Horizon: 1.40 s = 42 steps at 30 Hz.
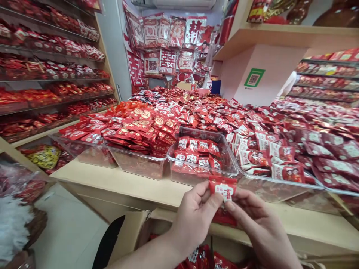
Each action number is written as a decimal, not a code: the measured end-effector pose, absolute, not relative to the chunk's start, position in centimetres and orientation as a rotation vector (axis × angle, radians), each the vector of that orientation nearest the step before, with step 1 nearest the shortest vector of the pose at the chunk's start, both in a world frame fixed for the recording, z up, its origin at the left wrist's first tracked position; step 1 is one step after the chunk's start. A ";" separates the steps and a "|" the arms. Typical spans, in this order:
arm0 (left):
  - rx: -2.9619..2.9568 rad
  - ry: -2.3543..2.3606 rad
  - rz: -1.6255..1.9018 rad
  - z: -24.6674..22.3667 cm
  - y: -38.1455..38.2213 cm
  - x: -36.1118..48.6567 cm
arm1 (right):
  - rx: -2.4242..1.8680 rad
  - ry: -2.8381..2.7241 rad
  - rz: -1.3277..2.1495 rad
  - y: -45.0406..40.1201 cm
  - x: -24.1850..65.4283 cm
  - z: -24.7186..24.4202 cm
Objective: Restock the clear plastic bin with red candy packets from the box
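A small red-and-white packet (222, 188), held in the air between both hands, just past the front edge of the worktop (120, 183), its lower part hidden by the fingers and its print only partly legible. The left hand (193, 218) pinching it from the left, thumb pressed against the lower edge; the right hand (260, 226) curled in from the right, fingertips at the bottom corner, its exact grip hard to make out. Directly below, a second red packet (224, 217), mostly hidden behind both hands. Just ahead on the worktop, a clear plastic bin (179, 175) of similar red packets, beside other bins heaped with red-and-white packets (280, 157) that blur into a red mass toward the back. Beneath the worktop, an open cardboard box (131, 231) holding red packaging (202, 257), cut off by the bottom of the view. Along both sides, shelves (50, 48) of red goods; at the far end, a wall of red paper decorations (165, 33), their details too small to read.
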State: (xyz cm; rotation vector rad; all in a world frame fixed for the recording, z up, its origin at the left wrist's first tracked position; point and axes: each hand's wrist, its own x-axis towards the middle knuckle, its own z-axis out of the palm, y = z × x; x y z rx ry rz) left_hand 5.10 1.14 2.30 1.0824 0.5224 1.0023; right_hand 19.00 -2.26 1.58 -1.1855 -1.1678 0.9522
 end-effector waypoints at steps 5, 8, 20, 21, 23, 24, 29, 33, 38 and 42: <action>1.093 0.646 0.992 1.5 -0.1 5.1 | -1.373 -1.211 0.503 3.9 19.4 7.2; 1.130 0.671 0.904 0.8 -0.2 5.2 | -1.492 -1.366 0.698 9.2 18.1 8.6; 1.404 0.585 1.040 0.3 -0.8 5.6 | -1.836 -1.771 0.998 14.7 12.6 6.0; 1.406 0.582 1.031 0.3 -0.9 5.7 | -1.859 -1.872 0.893 14.7 12.6 6.2; 1.410 0.608 1.026 0.3 -1.0 5.8 | -1.905 -2.038 0.655 14.7 12.4 6.5; 1.414 0.625 1.028 0.3 -1.1 5.9 | -1.924 -2.099 0.550 14.6 12.3 6.6; 1.433 0.666 0.955 0.4 -0.9 6.0 | -1.941 -2.263 0.376 14.4 12.5 6.7; 1.450 0.653 0.921 0.1 -1.0 6.1 | -1.909 -2.309 0.449 14.6 13.0 6.1; 1.520 0.703 0.948 0.1 -1.3 6.3 | -1.832 -2.333 0.412 14.4 13.3 7.2; 1.594 0.699 0.923 0.4 -1.1 5.9 | -1.701 -2.128 0.227 10.4 16.2 8.2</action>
